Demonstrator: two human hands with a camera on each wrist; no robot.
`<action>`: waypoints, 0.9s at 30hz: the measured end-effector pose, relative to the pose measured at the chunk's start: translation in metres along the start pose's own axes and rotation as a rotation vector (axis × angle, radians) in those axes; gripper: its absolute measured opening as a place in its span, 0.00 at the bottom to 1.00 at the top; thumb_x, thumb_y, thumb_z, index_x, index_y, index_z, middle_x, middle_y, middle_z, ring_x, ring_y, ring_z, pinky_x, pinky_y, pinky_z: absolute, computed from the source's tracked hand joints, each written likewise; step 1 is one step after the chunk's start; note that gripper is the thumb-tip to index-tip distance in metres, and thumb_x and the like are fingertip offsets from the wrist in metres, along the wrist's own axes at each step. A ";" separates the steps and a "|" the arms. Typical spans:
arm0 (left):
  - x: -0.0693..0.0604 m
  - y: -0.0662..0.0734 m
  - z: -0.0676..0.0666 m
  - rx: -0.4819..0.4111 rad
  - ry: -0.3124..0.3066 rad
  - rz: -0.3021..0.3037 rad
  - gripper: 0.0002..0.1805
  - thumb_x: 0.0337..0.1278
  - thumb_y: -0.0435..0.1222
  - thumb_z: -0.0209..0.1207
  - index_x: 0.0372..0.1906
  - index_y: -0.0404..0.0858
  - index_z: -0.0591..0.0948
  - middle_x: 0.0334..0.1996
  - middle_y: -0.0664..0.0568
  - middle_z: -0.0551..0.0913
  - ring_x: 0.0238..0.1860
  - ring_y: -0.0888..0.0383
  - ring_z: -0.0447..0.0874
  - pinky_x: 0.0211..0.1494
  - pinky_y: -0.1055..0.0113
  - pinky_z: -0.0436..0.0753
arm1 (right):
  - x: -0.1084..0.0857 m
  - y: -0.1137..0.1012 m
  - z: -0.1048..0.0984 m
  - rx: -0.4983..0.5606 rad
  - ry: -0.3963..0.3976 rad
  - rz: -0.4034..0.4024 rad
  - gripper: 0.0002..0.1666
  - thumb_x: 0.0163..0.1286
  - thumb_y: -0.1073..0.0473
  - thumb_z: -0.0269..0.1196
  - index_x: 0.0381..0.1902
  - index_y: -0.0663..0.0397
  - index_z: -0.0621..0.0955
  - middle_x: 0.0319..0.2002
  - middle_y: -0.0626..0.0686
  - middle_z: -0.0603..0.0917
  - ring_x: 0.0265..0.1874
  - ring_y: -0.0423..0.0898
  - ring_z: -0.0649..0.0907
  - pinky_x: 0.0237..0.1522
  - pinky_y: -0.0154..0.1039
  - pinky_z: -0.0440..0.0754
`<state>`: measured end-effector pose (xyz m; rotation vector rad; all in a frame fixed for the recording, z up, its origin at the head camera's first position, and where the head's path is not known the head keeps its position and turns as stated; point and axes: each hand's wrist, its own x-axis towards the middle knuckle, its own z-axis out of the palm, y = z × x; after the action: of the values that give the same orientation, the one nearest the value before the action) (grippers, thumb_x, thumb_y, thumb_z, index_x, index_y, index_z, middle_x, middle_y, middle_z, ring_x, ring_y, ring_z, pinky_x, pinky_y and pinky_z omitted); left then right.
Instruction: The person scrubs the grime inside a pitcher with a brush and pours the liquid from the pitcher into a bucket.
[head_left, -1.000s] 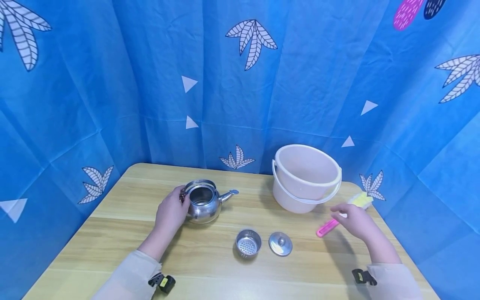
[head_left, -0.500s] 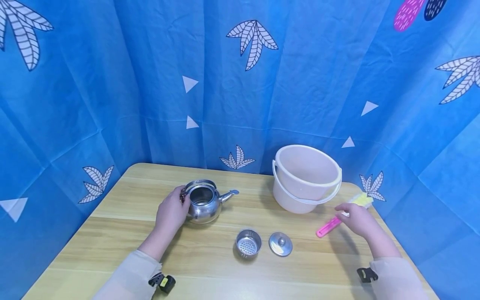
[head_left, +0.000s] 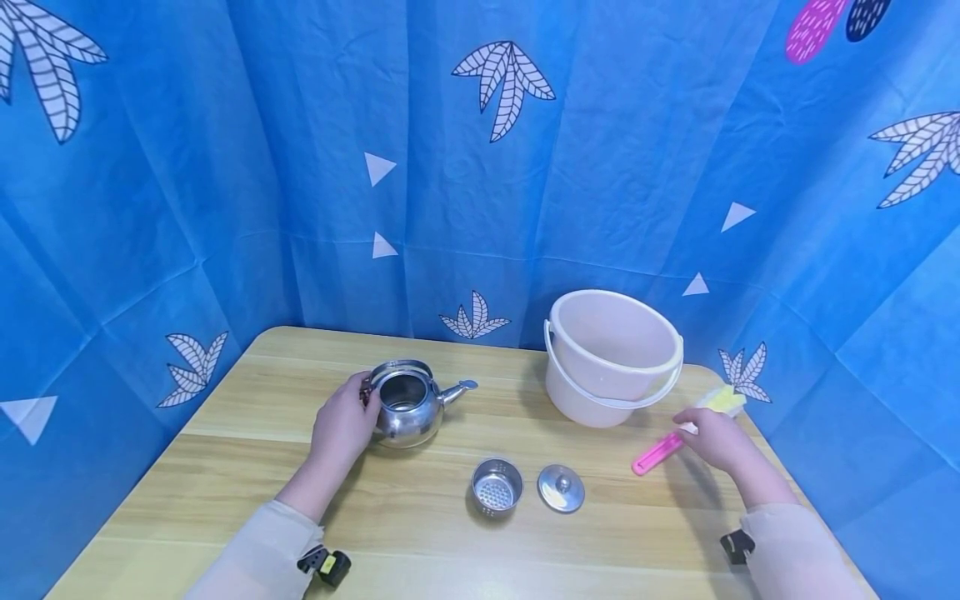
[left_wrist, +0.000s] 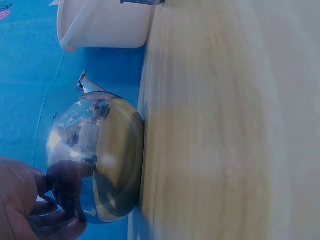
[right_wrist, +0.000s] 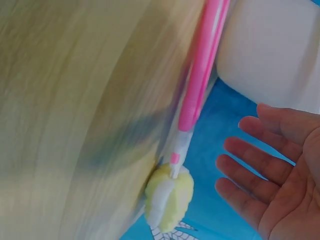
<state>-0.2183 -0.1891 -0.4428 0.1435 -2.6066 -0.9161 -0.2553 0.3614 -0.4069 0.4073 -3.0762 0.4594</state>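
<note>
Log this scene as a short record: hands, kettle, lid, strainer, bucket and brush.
Left hand: grips the kettle opposite its spout
Right hand: over the brush, not touching it
Kettle: upright, uncovered, on the table
Strainer: on the table, left of the lid
Lid: off the kettle, on the table
Bucket: upright, right of the kettle
Brush: pink handle, lying near the bucket

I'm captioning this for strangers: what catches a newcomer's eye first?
Probably the large pale plastic bucket, back right. Next come the shiny round metal kettle at left, held by the left hand, and the pink-handled, yellow-headed brush beneath the right hand.
</note>
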 end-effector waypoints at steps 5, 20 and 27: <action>0.000 0.000 0.001 0.001 -0.007 0.004 0.23 0.71 0.38 0.54 0.64 0.29 0.74 0.56 0.32 0.81 0.54 0.35 0.82 0.52 0.41 0.81 | 0.000 0.002 0.002 0.000 -0.037 0.026 0.17 0.66 0.66 0.63 0.48 0.75 0.81 0.47 0.74 0.82 0.49 0.75 0.79 0.53 0.70 0.74; 0.001 0.001 -0.002 0.003 -0.009 0.001 0.24 0.70 0.38 0.54 0.65 0.29 0.74 0.56 0.32 0.81 0.54 0.35 0.82 0.52 0.41 0.81 | 0.005 0.013 0.008 -0.006 -0.126 -0.035 0.19 0.65 0.67 0.63 0.51 0.77 0.79 0.45 0.73 0.83 0.47 0.74 0.81 0.53 0.70 0.75; 0.001 0.002 -0.003 0.008 -0.012 -0.003 0.24 0.71 0.38 0.54 0.65 0.29 0.74 0.57 0.32 0.81 0.55 0.35 0.81 0.53 0.41 0.80 | 0.009 0.019 0.013 -0.075 -0.137 -0.090 0.19 0.60 0.67 0.67 0.47 0.74 0.81 0.40 0.68 0.85 0.42 0.69 0.84 0.50 0.66 0.79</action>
<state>-0.2180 -0.1893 -0.4395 0.1445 -2.6220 -0.9104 -0.2685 0.3729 -0.4245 0.5960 -3.1768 0.3253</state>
